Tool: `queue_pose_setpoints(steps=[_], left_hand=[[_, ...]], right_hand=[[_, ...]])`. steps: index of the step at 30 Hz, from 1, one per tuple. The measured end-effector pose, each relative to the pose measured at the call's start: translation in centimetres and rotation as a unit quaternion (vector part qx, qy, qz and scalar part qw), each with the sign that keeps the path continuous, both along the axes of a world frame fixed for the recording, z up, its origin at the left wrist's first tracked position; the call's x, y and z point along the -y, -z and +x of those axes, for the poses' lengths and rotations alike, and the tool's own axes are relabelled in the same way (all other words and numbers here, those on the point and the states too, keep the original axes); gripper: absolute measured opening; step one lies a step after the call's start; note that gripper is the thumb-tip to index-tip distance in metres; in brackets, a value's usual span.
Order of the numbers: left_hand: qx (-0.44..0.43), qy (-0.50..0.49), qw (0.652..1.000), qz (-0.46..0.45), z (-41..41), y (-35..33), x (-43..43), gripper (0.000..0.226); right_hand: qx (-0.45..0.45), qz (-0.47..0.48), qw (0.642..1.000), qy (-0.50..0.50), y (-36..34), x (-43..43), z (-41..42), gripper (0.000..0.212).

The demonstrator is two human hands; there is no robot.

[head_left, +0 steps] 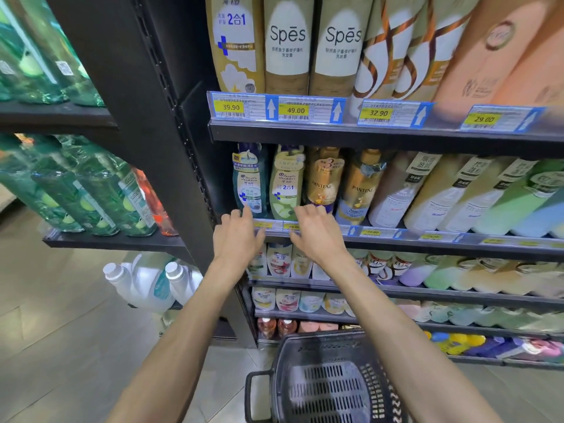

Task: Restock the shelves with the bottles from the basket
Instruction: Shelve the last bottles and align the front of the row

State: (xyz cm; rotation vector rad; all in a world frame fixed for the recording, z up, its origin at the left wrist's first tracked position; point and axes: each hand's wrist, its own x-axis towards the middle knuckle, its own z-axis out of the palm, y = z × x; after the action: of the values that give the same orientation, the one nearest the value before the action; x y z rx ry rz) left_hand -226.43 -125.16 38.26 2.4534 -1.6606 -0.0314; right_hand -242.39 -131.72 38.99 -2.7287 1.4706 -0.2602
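Both my hands reach to the front edge of the second shelf. My left hand has loosely spread fingers whose tips touch the base of a teal Head & Shoulders bottle. My right hand hovers with relaxed fingers in front of a green Head & Shoulders bottle and a gold Pantene bottle. Neither hand holds anything. The black basket stands on the floor below my arms; no bottles show in the part I see.
Tall Spes and other shampoo bottles fill the top shelf. Lower shelves hold rows of smaller bottles. A black upright post divides this rack from the left one with green bottles. White jugs stand on the floor.
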Motion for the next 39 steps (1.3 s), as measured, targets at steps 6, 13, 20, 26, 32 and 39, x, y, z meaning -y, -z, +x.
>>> queue_pose_setpoints(steps=[6, 13, 20, 26, 32, 39], left_hand=[[0.094, 0.007, 0.995, 0.026, -0.8, -2.8, -1.1, 0.051], [0.059, -0.003, 0.998, 0.004, -2.2, -8.2, -3.0, 0.055], [0.05, -0.018, 0.997, -0.048, -2.7, -14.8, -4.3, 0.053], [0.062, -0.007, 0.993, -0.099, -3.0, -19.2, -4.8, 0.054], [0.065, 0.029, 0.985, -0.154, -1.4, -23.7, -4.2, 0.057], [0.059, 0.061, 0.974, -0.211, 1.7, -28.4, -3.2, 0.057]], right_hand=[[-0.044, -0.034, 0.997, -0.046, -3.6, -0.1, -2.6, 0.046], [-0.058, -0.053, 0.994, -0.082, -9.2, -0.5, -5.3, 0.044], [-0.025, -0.058, 0.989, -0.134, -15.5, -1.0, -6.7, 0.052], [0.012, -0.097, 0.988, -0.123, -20.1, -1.7, -7.2, 0.047], [0.006, -0.151, 0.984, -0.093, -25.3, -2.1, -5.9, 0.045], [-0.002, -0.197, 0.98, -0.042, -30.0, -2.5, -2.7, 0.045]])
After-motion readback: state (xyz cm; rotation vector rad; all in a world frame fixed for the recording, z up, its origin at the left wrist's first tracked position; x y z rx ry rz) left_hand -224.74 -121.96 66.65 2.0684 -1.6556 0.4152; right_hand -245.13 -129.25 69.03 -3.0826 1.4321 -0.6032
